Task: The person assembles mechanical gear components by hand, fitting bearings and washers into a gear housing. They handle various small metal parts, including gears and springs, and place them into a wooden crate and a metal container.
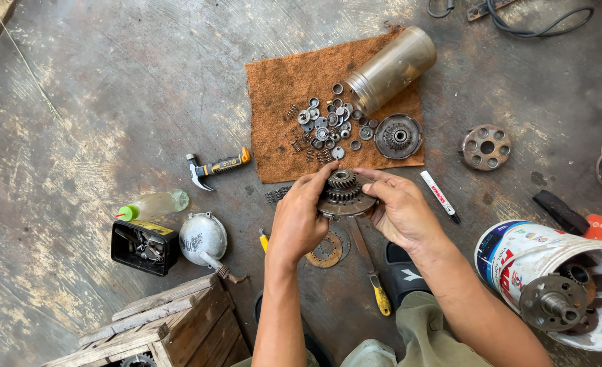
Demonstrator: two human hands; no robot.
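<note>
Head view looks straight down at a stained concrete floor [111,81], where a person holds a round metal gear plate [343,194] between both hands, just near of a brown mat [280,88]. The left hand [299,217] closes on the plate's left rim, thumb and fingertips pinching its edge; the right hand [399,211] cups the right rim from below, its fingers reaching over toward the toothed hub in the middle. Both grips are pressed onto the plate — neither hand is spread.

The plate looks like solid steel, so it should feel heavy for its size and fully stiff. It is probably greasy, which would make the flat faces slippery; the rim seems the safest hold, and the gear teeth are best avoided.

On the mat lie a scatter of washers and small springs [324,126], a second toothed disc [398,136] and a metal cylinder [390,68] on its side. Right of the mat sits a hub with round holes [486,147], and a white marker [438,194] lies close to the right hand. Left of the hands lie a hammer [216,167], a green-capped bottle [153,202] and a black box of parts [144,246]. A yellow-handled screwdriver [372,272] lies under the hands — a white bucket [518,255] is at the right.
</note>
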